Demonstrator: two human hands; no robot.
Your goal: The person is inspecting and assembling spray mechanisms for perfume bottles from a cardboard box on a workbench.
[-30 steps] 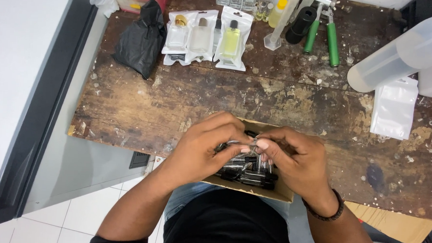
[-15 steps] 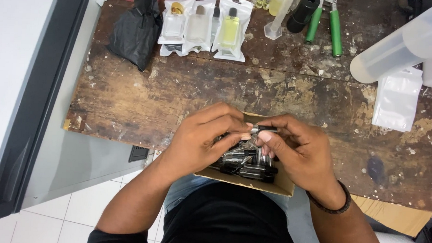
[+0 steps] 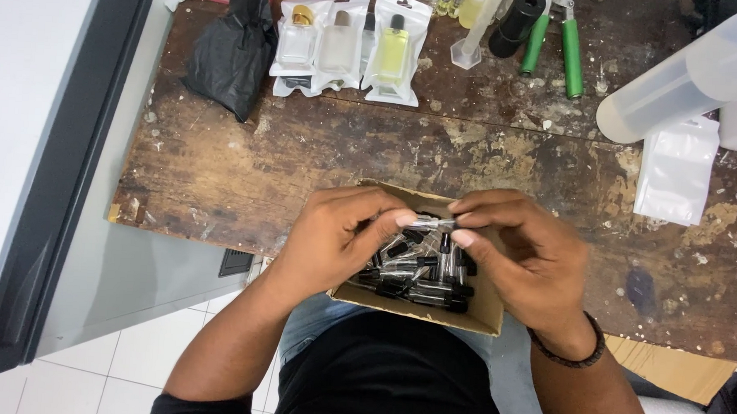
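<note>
A small open cardboard box rests at the near edge of a worn wooden table, half over my lap. It holds several small clear vials with black caps. My left hand and my right hand meet above the box. Between their fingertips they pinch one small clear vial, held level, with the left fingers at one end and the right fingers at the other.
At the far edge lie three pouches with perfume bottles, a black plastic bag, a green-handled tool, a black cylinder and a clear measuring tube. A large translucent bottle and empty white pouch lie right.
The camera view has shifted slightly. Both hands stay over the box, and the fingertips now hold a single vial a little higher between them.
</note>
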